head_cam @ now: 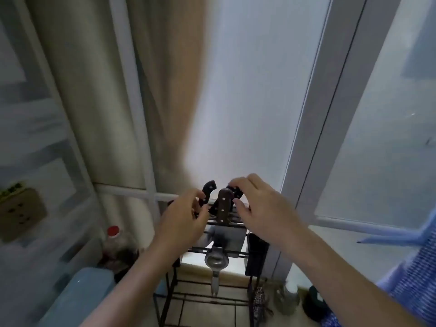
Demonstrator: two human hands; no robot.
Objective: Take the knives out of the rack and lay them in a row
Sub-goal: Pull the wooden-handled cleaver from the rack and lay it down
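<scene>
Bare forearms reach forward from the bottom edge. Left hand half-curled, fingers at a black knife handle, not visibly closed around it. Right hand arched over another black handle, fingertips touching its top; grip not confirmed. Between them stands a brown riveted handle. All knives sit upright in the wire rack, handles up for easy pulling. Frosted window behind.

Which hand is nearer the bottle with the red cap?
Left. The left hand reaches the knife handles just up and right of the red-capped bottle; the right hand is farther right, beyond the rack.
</scene>
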